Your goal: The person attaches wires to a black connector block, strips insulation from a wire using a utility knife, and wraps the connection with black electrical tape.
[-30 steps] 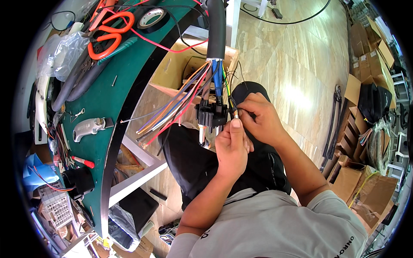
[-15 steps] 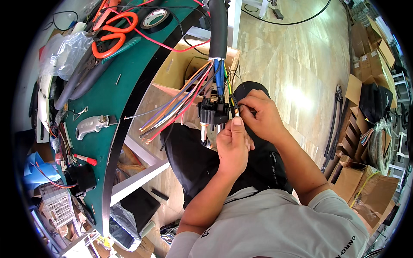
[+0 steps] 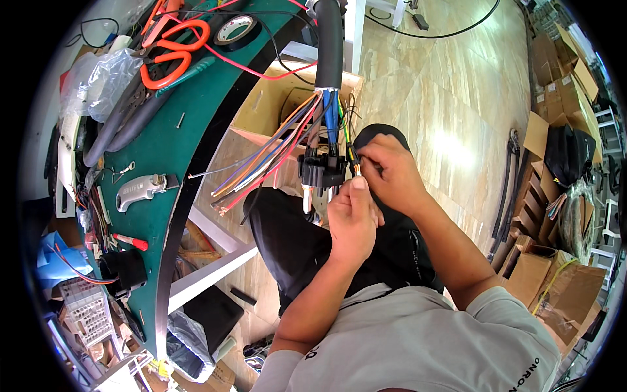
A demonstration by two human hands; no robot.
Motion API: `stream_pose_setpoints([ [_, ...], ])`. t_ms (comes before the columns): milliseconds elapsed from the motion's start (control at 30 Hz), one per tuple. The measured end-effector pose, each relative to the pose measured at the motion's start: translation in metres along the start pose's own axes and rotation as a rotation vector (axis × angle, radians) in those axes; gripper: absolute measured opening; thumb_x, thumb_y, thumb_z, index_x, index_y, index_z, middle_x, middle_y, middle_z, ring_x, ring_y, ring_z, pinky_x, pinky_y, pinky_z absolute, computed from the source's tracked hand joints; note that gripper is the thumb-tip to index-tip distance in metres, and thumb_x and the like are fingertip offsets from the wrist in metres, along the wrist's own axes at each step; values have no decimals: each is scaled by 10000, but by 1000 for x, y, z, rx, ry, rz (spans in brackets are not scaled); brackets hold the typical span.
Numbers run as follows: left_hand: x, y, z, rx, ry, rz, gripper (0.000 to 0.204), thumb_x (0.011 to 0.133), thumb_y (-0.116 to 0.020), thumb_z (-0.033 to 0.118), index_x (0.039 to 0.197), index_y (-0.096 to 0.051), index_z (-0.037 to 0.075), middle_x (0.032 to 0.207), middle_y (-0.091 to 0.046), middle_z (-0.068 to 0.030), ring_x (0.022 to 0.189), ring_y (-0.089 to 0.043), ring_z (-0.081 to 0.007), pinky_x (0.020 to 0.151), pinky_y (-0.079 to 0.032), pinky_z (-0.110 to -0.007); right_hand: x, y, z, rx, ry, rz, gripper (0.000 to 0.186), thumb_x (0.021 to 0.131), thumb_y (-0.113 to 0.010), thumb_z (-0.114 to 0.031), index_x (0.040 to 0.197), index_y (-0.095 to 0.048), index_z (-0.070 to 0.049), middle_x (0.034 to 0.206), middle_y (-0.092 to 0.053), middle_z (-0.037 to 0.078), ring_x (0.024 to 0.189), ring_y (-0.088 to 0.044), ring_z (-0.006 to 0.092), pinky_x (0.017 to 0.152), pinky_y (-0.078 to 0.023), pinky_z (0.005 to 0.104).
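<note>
A thick black cable (image 3: pixel 330 55) hangs down from the top, its jacket ending in bare wires. Its blue wires (image 3: pixel 332 124) run into a black plastic connector part (image 3: pixel 320 171). Beside that, thin coloured wires (image 3: pixel 277 153) fan out to the left with loose ends. A green-yellow wire (image 3: pixel 344 121) passes down the right side into a dark sleeved stretch, with a bright end between my hands. My left hand (image 3: pixel 353 212) pinches that end, thumb on top. Fingers curled, my right hand (image 3: pixel 390 171) closes beside the same wire; its fingertips are partly hidden, so its grip is unclear.
On the green bench (image 3: pixel 157 144) at left lie orange-handled scissors (image 3: pixel 164 65), a black tape roll (image 3: pixel 236 31), a grey utility knife (image 3: pixel 145 191) and a red-capped pen (image 3: pixel 130 242). A wooden box (image 3: pixel 261 111) sits behind the connector. Cardboard boxes (image 3: pixel 552 281) line the right.
The cable, the connector part and the wires have shifted very slightly left. Both hands stay at the green-yellow wire's end, the right one with its fingers moved slightly.
</note>
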State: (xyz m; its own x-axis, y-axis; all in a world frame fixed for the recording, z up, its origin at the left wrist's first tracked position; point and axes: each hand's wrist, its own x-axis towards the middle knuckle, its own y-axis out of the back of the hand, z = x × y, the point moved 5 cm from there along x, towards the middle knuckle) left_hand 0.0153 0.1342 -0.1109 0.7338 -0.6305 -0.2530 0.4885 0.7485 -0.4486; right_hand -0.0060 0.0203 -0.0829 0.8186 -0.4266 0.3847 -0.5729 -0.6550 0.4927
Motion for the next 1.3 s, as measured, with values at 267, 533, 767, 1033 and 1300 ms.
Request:
stream_pose_setpoints([
  [267, -3, -4, 5, 72, -17, -18, 438, 1049, -409, 362, 702, -418, 94, 540, -401, 7, 445, -400, -91, 467, -413, -269, -7, -11, 15, 535, -304, -360, 98, 948, -574, -62, 954, -633, 16, 803, -561, 22, 782, -530, 76, 697, -451, 254],
  [533, -3, -5, 4, 17, -13, -27, 429, 1049, -408, 358, 705, -412, 101, 540, -394, 7, 446, -393, -93, 466, -403, -265, -7, -16, 24, 456, -309, -272, 86, 892, -612, -54, 950, -632, 6, 792, -589, 74, 754, -563, 162, 700, -461, 301],
  [767, -3, -2, 2, -50, 8, -20, 418, 1044, -430, 350, 706, -412, 105, 541, -394, 10, 443, -390, -97, 464, -395, -269, 2, -1, 0, 2, 87, -23, 172, 754, -646, 30, 906, -595, -32, 838, -600, 110, 823, -534, 330, 710, -451, 406],
  [1033, -2, 0, 1, -42, -5, -27, 409, 1041, -443, 342, 710, -420, 105, 539, -397, 10, 442, -390, -97, 460, -393, -270, 3, -5, -1, -94, 133, 72, 190, 729, -660, 33, 893, -592, -35, 836, -586, 117, 825, -537, 328, 722, -455, 407],
  [1300, -1, 2, 3, -27, -17, -35, 406, 1042, -441, 340, 715, -430, 100, 540, -397, 11, 442, -389, -94, 457, -392, -266, 4, -7, -2, -162, 138, 125, 181, 730, -665, 26, 886, -598, -35, 828, -585, 119, 825, -541, 328, 719, -461, 409],
])
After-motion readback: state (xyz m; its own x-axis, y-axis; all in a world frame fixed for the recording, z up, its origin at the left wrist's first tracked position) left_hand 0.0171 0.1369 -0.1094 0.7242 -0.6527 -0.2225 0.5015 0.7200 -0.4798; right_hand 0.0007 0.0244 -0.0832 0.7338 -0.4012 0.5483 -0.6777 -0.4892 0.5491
